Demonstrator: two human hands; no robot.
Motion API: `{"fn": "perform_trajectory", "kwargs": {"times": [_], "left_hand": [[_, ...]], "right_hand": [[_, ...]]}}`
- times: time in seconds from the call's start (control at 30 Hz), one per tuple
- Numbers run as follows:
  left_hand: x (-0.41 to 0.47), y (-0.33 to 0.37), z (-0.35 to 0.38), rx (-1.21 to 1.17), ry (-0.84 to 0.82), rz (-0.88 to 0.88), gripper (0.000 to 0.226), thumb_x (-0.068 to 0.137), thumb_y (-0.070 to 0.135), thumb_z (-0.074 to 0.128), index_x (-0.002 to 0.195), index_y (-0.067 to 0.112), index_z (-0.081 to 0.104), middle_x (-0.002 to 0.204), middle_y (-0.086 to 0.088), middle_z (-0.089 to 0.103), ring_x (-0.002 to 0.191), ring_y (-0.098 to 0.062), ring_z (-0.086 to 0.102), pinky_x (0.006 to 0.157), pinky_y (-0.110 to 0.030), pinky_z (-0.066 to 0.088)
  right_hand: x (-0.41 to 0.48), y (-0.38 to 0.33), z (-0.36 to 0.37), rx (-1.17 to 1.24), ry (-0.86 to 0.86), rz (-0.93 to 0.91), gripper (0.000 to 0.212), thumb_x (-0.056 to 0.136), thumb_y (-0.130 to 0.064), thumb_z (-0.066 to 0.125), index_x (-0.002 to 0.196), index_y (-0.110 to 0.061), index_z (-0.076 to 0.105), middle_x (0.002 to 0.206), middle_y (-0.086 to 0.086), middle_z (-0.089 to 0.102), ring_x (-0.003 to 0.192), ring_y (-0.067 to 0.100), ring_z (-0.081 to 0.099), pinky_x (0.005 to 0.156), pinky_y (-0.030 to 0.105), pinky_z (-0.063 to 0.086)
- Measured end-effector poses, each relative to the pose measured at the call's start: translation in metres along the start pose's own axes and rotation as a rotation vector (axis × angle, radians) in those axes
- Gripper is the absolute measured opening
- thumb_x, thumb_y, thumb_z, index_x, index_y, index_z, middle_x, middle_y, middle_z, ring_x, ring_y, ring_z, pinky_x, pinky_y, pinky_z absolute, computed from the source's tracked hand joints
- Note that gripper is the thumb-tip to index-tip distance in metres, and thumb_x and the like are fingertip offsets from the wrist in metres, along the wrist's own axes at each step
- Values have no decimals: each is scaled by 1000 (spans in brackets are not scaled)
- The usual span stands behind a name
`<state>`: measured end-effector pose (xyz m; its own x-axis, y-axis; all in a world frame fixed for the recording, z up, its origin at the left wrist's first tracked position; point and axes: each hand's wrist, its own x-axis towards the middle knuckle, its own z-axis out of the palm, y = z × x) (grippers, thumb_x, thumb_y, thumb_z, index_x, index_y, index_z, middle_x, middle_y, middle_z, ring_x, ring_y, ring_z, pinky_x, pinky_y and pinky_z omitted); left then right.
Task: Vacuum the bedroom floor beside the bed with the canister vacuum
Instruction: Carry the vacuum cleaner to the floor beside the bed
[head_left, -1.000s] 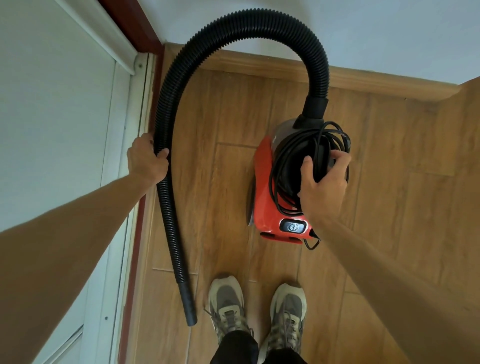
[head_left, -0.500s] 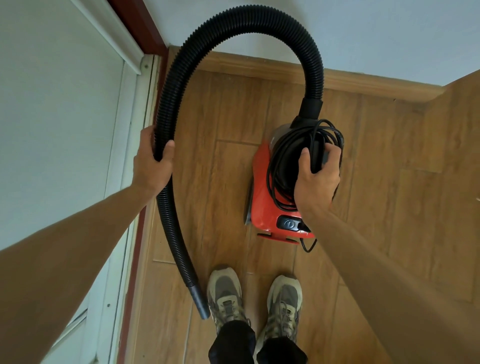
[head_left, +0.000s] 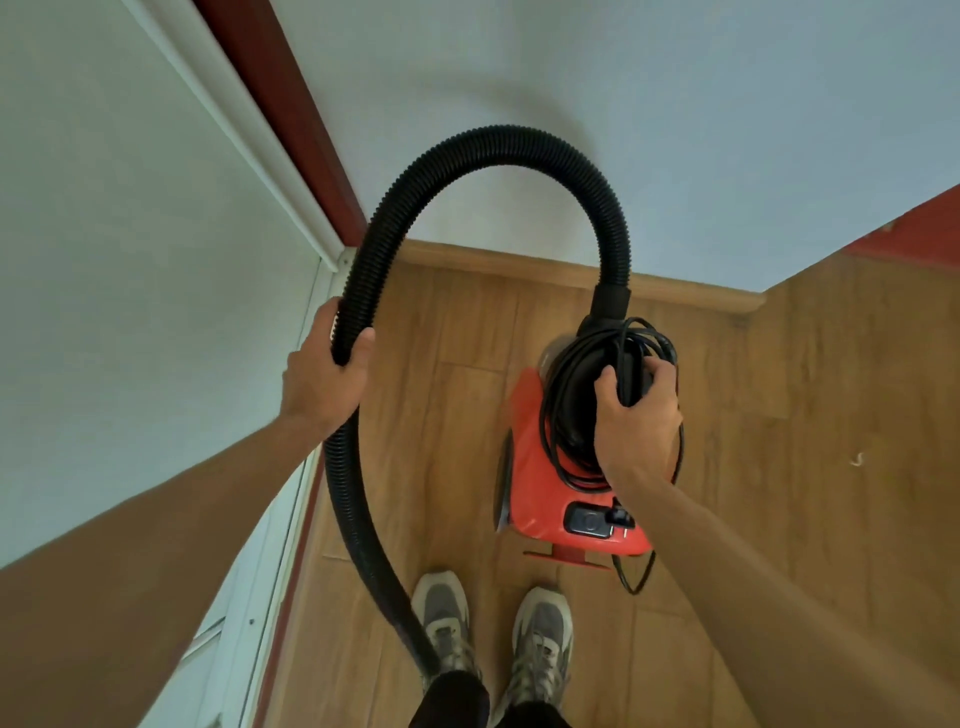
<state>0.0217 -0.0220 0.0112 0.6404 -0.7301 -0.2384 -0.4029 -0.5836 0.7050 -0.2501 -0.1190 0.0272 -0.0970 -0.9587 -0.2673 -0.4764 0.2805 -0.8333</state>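
A red canister vacuum (head_left: 530, 467) hangs over the wooden floor (head_left: 779, 467) in front of my shoes. Its black power cord (head_left: 563, 395) is coiled round the top handle, with a loop dangling below the switch end. My right hand (head_left: 636, 421) grips that handle through the coil. A black ribbed hose (head_left: 493, 148) arches up from the vacuum's front and comes down on the left. My left hand (head_left: 324, 379) grips the hose partway along. The hose's lower end drops out of sight behind my left leg.
A white door (head_left: 130, 260) with a dark red frame (head_left: 291, 130) stands close on my left. A pale wall with a wooden skirting board (head_left: 519, 262) closes the space ahead. A red surface (head_left: 914, 228) shows at the far right. My shoes (head_left: 447, 618) stand on the planks.
Both hands have risen, taking the vacuum and hose up and toward me. The hose's free end has swung right, from beside my left shoe to behind my leg. My view has tilted upward.
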Motion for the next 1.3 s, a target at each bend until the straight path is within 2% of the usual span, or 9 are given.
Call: {"fn": "perform_trajectory", "kwargs": {"times": [0.13,0.2,0.3,0.43,0.57,0.77,1.0,1.17,1.3], "left_hand": [[-15,55,-31,-42,31,25,46,101,38,51,144,25,39,75,0,63,59,-14,63,50,-21,44],[-24,84,-48,-68,56,37,44,101,36,52,143,25,41,72,1,62,57,-12,61,49,-18,41],[-39,128,-75,-73,50,73,44,101,38,52,142,27,43,75,3,63,61,-9,61,51,-15,41],[-60,189,-109,-81,55,138,44,100,39,53,141,26,45,82,6,64,66,-6,61,55,-15,42],[-71,249,-144,-99,33,197,44,100,40,53,141,27,44,89,2,67,70,-14,66,61,-21,51],[-100,317,-189,-116,-4,302,43,100,41,50,139,25,45,85,-2,66,69,-19,65,59,-23,50],[-157,397,-232,-137,-66,445,45,102,38,48,143,21,39,86,-3,63,67,-17,62,53,-22,43],[-194,461,-264,-128,-109,565,42,103,39,46,140,22,40,82,-6,64,66,-22,64,54,-28,48],[-227,521,-280,-128,-154,676,43,102,40,47,139,19,41,87,-7,63,71,-24,64,61,-32,53]], "right_hand": [[-7,-52,-42,0,-25,-68,14,97,-22,59,108,-22,50,81,-14,57,67,-13,58,52,6,44],[-13,-79,-63,9,-32,-96,13,97,-22,59,107,-22,50,78,-10,59,61,-4,59,49,10,45],[-25,-119,-96,14,-25,-129,12,97,-25,59,106,-25,50,76,-5,62,63,11,59,46,15,45],[-43,-175,-147,50,-11,-172,8,98,-21,58,101,-22,51,66,-1,57,52,14,50,40,17,41],[-59,-223,-192,52,38,-198,5,98,-20,57,100,-18,53,63,1,56,47,12,47,37,17,38],[-93,-284,-250,50,154,-236,7,97,-24,58,96,-18,55,63,3,58,48,13,47,44,33,44],[-150,-353,-330,35,306,-281,14,97,-26,55,106,-16,54,82,2,61,64,8,55,52,25,43],[-191,-390,-389,35,407,-263,17,97,-31,53,109,-19,51,97,8,61,85,23,59,76,42,54],[-228,-413,-448,42,530,-249,22,98,-28,52,116,-16,50,96,5,56,76,17,55,71,38,53]]}}
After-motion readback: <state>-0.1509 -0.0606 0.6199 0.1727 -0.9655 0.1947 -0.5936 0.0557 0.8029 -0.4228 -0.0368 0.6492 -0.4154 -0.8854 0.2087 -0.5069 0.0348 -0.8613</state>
